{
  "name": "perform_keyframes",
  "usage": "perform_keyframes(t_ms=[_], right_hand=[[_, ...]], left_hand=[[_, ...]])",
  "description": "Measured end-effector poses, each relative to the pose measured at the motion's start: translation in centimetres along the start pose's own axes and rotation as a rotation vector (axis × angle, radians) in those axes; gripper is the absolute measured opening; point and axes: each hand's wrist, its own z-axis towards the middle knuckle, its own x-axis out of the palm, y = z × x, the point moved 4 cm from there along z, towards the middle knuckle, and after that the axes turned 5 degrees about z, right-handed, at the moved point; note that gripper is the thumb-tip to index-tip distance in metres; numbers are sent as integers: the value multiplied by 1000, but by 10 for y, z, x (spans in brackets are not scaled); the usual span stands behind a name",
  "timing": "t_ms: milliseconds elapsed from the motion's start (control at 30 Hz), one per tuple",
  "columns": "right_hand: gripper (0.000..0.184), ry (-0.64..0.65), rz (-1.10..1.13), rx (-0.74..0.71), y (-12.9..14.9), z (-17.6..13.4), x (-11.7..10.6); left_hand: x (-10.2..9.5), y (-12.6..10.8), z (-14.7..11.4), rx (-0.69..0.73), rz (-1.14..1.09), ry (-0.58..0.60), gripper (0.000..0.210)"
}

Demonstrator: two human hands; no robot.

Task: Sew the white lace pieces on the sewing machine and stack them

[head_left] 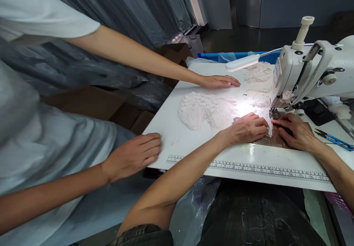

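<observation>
A narrow piece of white lace (270, 128) lies under the presser foot (273, 114) of a white sewing machine (287, 72). My left hand (250, 128) rests on the lace just left of the foot, its fingers curled and pressed together on it. On the other side, my right hand (297, 131) has its fingertips at the lace's right edge, close to the needle area; the fingers are bent with the thumb below. Brown shiny sheet (272, 141) covers the machine bed under both hands. A larger white lace piece (206, 109) spreads on the table to the left.
A co-worker's hand (221, 81) lies flat on the white table (171, 128); their other hand (145, 150) is at its left edge. More lace (258, 72) sits behind, beneath a lamp (242, 62). Blue thread snips (336, 139) and a black phone-like object (318, 112) lie right.
</observation>
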Motion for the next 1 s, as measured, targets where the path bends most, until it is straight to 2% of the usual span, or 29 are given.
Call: perform_keyframes(t_ms=[133, 267, 500, 733, 1000], right_hand=[[38, -36, -45, -67, 7, -7, 8], [38, -57, -69, -81, 10, -8, 7], [39, -59, -91, -76, 8, -8, 8], [38, -42, -73, -136, 13, -9, 7], [38, -12, -85, -129, 15, -10, 8]], left_hand=[[-1, -1, 0, -20, 14, -17, 27], [-4, -3, 1, 3, 33, -34, 31], [-4, -5, 3, 28, 0, 95, 36], [-12, -6, 5, 117, -14, 139, 24], [-10, 1, 6, 110, -44, 22, 25]])
